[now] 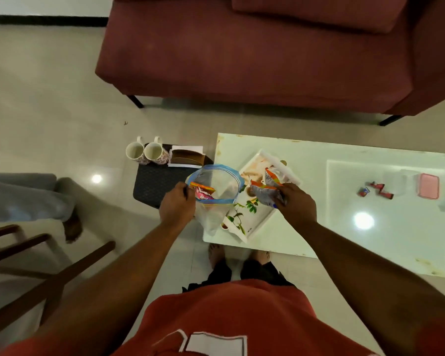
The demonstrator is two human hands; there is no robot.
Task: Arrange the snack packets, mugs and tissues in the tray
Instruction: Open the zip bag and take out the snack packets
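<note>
Holding the clear zip bag (pixel 217 185) by its blue rim with the left hand (pixel 177 205), fingers curled round the plastic, likely to keep the mouth wide and upright for reaching in. Inside, against the near rim and just beside that hand, 1 pink snack packet (pixel 203 193), seemingly next to come out. Pinching a crumpled silver snack packet (pixel 267 190) with the right hand (pixel 294 205), fingers closed on its lower end; perhaps 2 packets bunched together, hard to tell. Held over the far part of the floral tray (pixel 254 222), apparently for laying down there; touching the tray or not, impossible to say. Tray set askew on the white bench (pixel 370 240), near its left corner, within easy reach of both hands. Well beyond the left hand, on a dark stool (pixel 152 183) off the bench: 2 floral mugs (pixel 134 152), upright and side by side, with a tissue holder (pixel 186 157) just beside them, not yet in the tray.
</note>
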